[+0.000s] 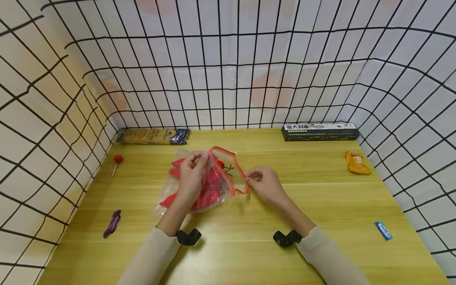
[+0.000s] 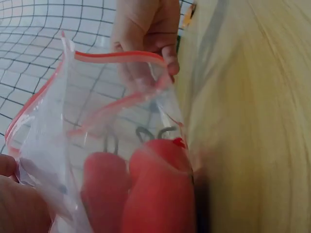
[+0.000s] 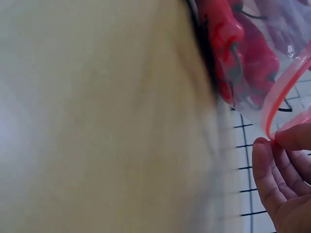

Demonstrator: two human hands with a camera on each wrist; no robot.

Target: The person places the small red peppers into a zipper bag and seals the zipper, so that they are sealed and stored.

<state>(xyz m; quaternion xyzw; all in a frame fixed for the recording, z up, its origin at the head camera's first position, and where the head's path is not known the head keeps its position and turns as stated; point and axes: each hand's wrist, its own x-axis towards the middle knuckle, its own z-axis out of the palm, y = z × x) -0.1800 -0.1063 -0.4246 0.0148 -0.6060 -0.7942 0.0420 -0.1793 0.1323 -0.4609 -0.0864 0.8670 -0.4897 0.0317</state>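
Observation:
A clear zip bag [image 1: 166, 192] with a red zip edge lies on the table, its mouth spread wide and facing right. Several red chili peppers [image 1: 205, 198] with green stems are inside, seen close up as red peppers [image 2: 158, 189] through the plastic in the left wrist view. My left hand [image 1: 192, 174] pinches the bag's upper side near the mouth, thumb against curled fingers. At the mouth's right corner, my right hand [image 1: 265, 183] pinches the red zip edge [image 3: 279, 104] between thumb and forefinger.
Along the back stand a noodle packet [image 1: 153, 136] on the left and a black pasta box [image 1: 320, 132] on the right. At left lie a red lollipop [image 1: 118, 159] and a purple-wrapped candy [image 1: 112, 224]. An orange snack packet [image 1: 357, 163] and a small blue packet [image 1: 384, 230] lie at right. Black wire mesh [image 1: 228, 67] surrounds the table.

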